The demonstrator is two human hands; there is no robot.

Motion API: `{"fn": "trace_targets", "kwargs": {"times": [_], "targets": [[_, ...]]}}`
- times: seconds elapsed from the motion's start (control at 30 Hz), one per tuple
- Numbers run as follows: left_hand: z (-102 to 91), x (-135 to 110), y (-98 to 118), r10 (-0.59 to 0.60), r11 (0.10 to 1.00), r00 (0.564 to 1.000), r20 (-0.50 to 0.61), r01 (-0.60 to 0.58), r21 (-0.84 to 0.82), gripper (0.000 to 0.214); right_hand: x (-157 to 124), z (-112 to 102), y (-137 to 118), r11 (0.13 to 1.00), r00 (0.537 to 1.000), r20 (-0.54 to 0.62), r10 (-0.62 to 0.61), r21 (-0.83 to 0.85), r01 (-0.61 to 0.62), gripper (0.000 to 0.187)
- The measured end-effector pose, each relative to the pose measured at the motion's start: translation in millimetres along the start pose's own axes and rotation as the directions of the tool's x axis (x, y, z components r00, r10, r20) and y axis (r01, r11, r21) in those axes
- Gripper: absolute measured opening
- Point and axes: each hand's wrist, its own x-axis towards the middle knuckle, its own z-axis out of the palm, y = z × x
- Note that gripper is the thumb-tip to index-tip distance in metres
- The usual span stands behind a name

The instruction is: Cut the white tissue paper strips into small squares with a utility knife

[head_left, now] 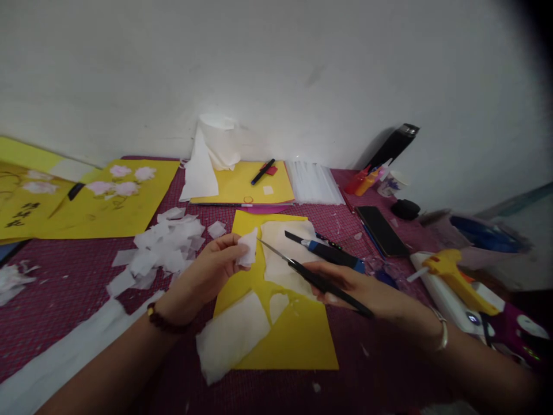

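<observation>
My left hand [216,262] pinches a small folded piece of white tissue paper [247,249] between thumb and fingers. In my right hand [345,285] is a pair of black-handled scissors [319,281], seen nearly edge-on, with the blade tip close to the paper's right edge. Under both hands lies a yellow sheet [298,340]. On it rest a white tissue sheet [280,253], a folded white tissue piece [233,334] and a small cut white piece [278,305]. A blue-and-black utility knife [330,252] lies just beyond my right hand.
A pile of white paper squares [159,248] lies left. Yellow sheets with pink paper flowers [125,187] are further left. At the right are a phone [382,230], a yellow glue gun [460,279] and small paint bottles [367,180]. White sticks [313,181] lie by the wall.
</observation>
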Motion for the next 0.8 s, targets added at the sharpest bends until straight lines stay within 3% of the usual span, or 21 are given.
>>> {"fn": "trace_targets", "kwargs": {"times": [0.17, 0.3, 0.4, 0.57, 0.8], "targets": [[1.7, -3.4, 0.3, 0.045, 0.990, 0.999, -0.025, -0.041, 0.137, 0.009, -1.9, 3.3, 6.5, 0.999, 1.000, 0.003, 0.025, -0.028, -0.025, 0.072], [6.5, -5.9, 2.1, 0.229, 0.905, 0.973, -0.023, -0.204, 0.372, 0.011, 0.5, 7.1, 12.7, 0.999, 1.000, 0.025, 0.016, 0.034, -0.016, 0.074], [11.4, -7.2, 3.1, 0.309, 0.865, 0.950, -0.038, -0.264, 0.426, 0.022, 3.8, 8.8, 14.1, 0.999, 0.999, 0.042, 0.001, 0.032, -0.003, 0.073], [14.3, -6.7, 1.4, 0.292, 0.853, 0.956, -0.026, -0.249, 0.458, 0.062, 7.2, 10.4, 10.7, 0.999, 0.999, 0.040, 0.000, 0.047, -0.002, 0.070], [10.6, -3.7, -3.5, 0.277, 0.851, 0.961, 0.013, -0.252, 0.461, 0.066, 7.7, 12.4, 9.8, 0.995, 1.000, 0.020, 0.015, 0.095, -0.017, 0.071]]}}
